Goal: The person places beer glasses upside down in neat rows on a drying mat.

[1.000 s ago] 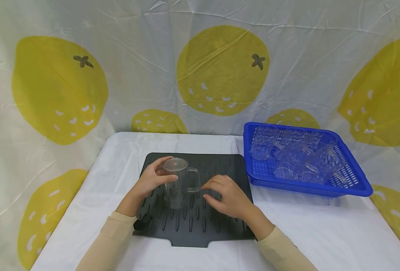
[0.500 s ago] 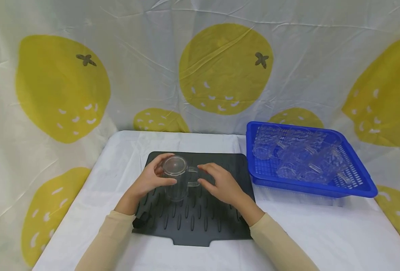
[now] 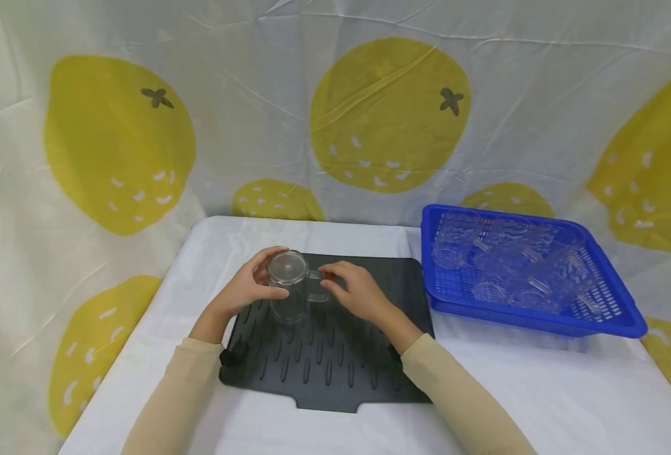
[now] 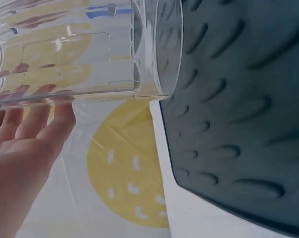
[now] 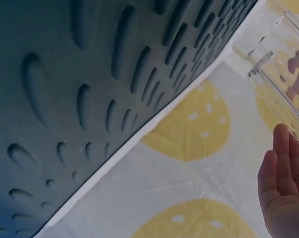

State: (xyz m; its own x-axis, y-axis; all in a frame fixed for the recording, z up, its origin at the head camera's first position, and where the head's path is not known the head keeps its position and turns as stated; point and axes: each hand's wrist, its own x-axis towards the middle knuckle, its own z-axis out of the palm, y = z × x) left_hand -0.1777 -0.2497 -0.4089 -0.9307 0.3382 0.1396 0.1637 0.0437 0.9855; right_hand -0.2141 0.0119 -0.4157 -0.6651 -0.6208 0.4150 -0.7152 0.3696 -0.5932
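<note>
My left hand [image 3: 250, 285] grips a clear glass mug [image 3: 290, 294] near its upper end, thumb in front and fingers behind. The mug is upright over the dark ribbed mat [image 3: 335, 370], its handle [image 3: 317, 287] pointing right. Which end is up I cannot tell. From the right, my right hand [image 3: 357, 291] pinches the handle between thumb and fingers. In the left wrist view, the left hand [image 4: 28, 134] lies along the mug [image 4: 85, 54] wall. In the right wrist view, the right hand [image 5: 283, 183] has its fingertips at the mug [image 5: 283, 74], which is partly cut off.
A blue plastic basket [image 3: 540, 322] stands right of the mat with several clear glass mugs [image 3: 506, 265] lying in it. White cloth [image 3: 512, 385] covers the table. Behind hangs a pale curtain [image 3: 256, 114] with printed lemons.
The mug has risen slightly and moved away from me in my left hand. My right hand has come in from the right and taken the handle. The view has shifted a little left.
</note>
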